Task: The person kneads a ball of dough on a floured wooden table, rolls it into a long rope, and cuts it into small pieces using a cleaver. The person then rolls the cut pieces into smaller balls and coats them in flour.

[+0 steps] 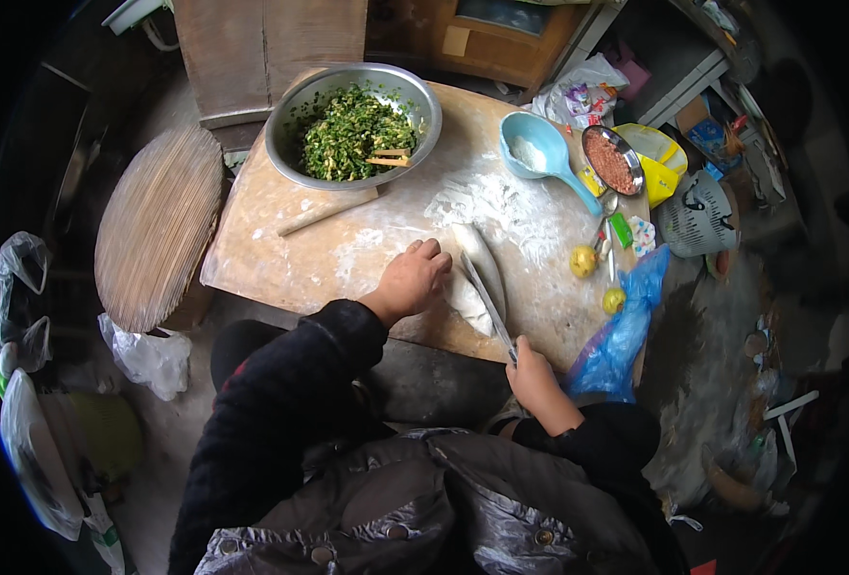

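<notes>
Two long white dough pieces (488,268), perhaps joined, flank a slanting metal knife (486,298).

The right hand (537,385) grips a knife (487,305), with dough (485,268) on either side of its blade. Just left of the knife, the left hand (413,280) curls at the dough. Beyond the knife, leftward, are a rolling pin (328,212) and a metal bowl (430,125) of greens; rightward, a blue ladle (557,158) and 2 fruits (582,261).

Black sleeves (271,422) — brown buttoned garment (376,508)
</notes>
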`<state>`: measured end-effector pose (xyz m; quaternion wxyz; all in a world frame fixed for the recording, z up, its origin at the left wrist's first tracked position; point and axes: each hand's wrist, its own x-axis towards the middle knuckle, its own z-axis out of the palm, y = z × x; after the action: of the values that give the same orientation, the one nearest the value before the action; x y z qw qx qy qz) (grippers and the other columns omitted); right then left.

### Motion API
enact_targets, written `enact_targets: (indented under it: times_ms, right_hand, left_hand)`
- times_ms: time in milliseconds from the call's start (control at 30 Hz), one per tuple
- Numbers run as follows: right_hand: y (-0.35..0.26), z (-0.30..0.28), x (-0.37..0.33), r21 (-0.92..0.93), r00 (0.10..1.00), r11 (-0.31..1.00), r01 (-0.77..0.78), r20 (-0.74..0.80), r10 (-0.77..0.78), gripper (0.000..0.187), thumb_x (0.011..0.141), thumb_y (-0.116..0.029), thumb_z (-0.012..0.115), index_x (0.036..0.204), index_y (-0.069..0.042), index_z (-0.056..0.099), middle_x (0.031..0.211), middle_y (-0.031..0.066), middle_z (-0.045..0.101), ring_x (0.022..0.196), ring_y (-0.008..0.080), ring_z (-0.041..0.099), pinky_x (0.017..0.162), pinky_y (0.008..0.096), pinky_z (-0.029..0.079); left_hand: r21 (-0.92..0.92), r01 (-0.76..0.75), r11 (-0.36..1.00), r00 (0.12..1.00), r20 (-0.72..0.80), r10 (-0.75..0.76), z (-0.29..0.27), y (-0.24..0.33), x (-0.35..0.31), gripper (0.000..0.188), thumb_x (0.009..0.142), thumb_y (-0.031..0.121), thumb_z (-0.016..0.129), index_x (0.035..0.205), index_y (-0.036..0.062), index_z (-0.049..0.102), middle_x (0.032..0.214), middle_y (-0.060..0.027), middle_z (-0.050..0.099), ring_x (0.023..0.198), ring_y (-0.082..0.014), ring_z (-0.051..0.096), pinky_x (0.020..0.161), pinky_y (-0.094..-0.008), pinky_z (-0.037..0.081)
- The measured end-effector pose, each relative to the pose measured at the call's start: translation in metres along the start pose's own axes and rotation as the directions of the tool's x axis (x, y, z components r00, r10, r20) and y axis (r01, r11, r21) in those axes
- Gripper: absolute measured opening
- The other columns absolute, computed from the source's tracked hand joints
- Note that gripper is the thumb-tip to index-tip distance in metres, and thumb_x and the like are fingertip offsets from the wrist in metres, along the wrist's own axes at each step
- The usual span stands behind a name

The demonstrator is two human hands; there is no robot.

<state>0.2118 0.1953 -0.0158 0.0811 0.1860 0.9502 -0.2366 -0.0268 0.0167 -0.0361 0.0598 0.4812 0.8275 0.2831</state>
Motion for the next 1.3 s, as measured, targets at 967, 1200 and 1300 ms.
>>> enact_targets:
  times_ms: [967,1200,1300]
  right_hand:
    - [0.124,-0.045,0.02,0.709,0.927,0.607,-0.359,0.194,0.321,0.015,0.089,-0.014,0.063,0.093,-0.003,0.055,0.064,0.0017,0.056,0.054,0.0124,0.055,0.049,0.0301,0.042]
    - [0.141,-0.018,0.032,0.084,0.919,0.97,-0.227,-0.31,0.242,0.04,0.083,-0.016,0.066,0.114,0.002,0.049,0.105,0.0307,0.06,0.1,0.0481,0.058,0.086,0.0522,0.047]
    - [0.139,-0.011,0.033,-0.041,0.917,0.961,-0.272,-0.314,0.246,0.048,0.082,-0.008,0.063,0.123,0.005,0.042,0.114,0.0314,0.057,0.106,0.0481,0.055,0.09,0.0522,0.046]
  left_hand:
    - [0.396,0.133,0.909,0.969,0.139,-0.202,0.028,0.017,-0.004,0.088,0.092,0.072,0.033,0.152,0.0079,0.029,0.161,-0.0135,0.023,0.146,-0.0328,0.026,0.116,-0.0561,0.02]
    - [0.43,0.303,0.85,0.944,-0.016,-0.328,0.018,0.014,0.02,0.098,0.089,0.075,0.034,0.15,-0.0016,0.028,0.159,-0.0221,0.02,0.145,-0.0323,0.029,0.115,-0.0551,0.021]
    - [0.438,0.154,0.885,0.962,0.136,-0.235,0.022,0.031,-0.003,0.083,0.09,0.059,0.051,0.148,0.0024,0.032,0.158,-0.0221,0.025,0.143,-0.0387,0.03,0.111,-0.0613,0.025]
